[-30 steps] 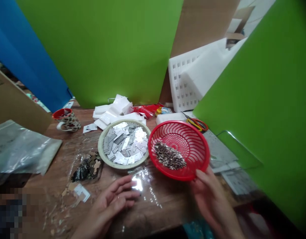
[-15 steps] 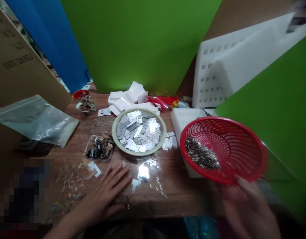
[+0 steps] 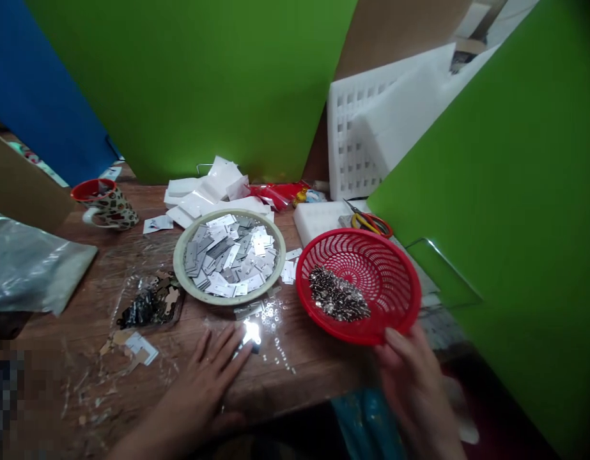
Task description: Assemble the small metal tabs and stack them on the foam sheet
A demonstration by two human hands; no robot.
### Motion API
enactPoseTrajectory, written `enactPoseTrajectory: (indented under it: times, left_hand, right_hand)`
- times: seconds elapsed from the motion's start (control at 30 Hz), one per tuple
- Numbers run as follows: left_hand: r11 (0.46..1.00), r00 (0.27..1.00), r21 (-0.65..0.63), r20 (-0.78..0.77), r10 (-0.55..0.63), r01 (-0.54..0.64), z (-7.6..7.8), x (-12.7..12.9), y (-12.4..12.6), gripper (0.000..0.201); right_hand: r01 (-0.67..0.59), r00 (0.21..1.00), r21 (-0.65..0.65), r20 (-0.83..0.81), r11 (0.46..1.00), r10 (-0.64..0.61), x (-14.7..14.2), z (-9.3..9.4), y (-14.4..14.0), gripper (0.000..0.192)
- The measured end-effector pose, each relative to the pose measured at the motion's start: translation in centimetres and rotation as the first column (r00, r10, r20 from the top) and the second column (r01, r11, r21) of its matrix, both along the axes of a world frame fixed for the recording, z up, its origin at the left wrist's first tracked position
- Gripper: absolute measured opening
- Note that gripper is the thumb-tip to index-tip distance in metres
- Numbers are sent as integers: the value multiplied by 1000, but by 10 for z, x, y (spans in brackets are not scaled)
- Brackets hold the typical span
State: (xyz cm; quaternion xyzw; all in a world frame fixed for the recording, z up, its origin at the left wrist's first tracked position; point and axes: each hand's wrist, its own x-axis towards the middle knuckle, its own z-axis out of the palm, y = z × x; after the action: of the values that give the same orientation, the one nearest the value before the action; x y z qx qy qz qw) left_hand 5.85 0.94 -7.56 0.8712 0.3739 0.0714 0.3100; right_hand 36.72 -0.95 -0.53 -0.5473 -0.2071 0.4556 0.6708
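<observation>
My right hand (image 3: 407,364) grips the near rim of a red plastic basket (image 3: 385,281), thumb on top. The basket is tilted, and a heap of small shiny metal pieces (image 3: 337,295) lies against its left side. My left hand (image 3: 213,367) rests palm down on the wooden table (image 3: 285,390), fingers spread, with nothing in it. Its fingertips touch or cover some small metal plates by a bright reflection. Beyond it stands a round pale bowl (image 3: 179,271) heaped with flat silver metal plates (image 3: 232,252). Small rings (image 3: 273,316) are scattered right of the left hand.
Dark and tan small parts (image 3: 151,303) lie in a clear tray at left. A patterned mug (image 3: 107,204) and a plastic bag (image 3: 40,262) are farther left. White packets (image 3: 213,188) sit behind the bowl. Scissors (image 3: 371,222) lie on white foam (image 3: 314,217); a green panel (image 3: 505,191) stands at right.
The red basket has come left and nearer the bowl in my right hand. My left hand has slid slightly toward the loose plates. The view has turned right, bringing the scissors into sight.
</observation>
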Motion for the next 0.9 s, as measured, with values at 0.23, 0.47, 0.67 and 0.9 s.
enactPoseTrajectory:
  times: [0.23, 0.47, 0.67, 0.9]
  left_hand:
    - [965, 979, 251, -203, -27, 79, -9, 48, 12, 89]
    - [845, 950, 525, -203, 238, -99, -23, 28, 15, 102]
    - [830, 964, 557, -198, 178, -39, -32, 34, 15, 99]
    - [821, 955, 566, -194, 223, -76, -26, 27, 15, 84]
  right_hand:
    - [-9, 999, 22, -35, 1000, 10, -4, -1, 0, 55]
    - [51, 999, 68, -21, 996, -50, 16, 2, -8, 46]
    - [72, 995, 89, -77, 993, -65, 19, -3, 2, 31]
    - [91, 994, 139, -69, 986, -82, 36, 4, 54, 27]
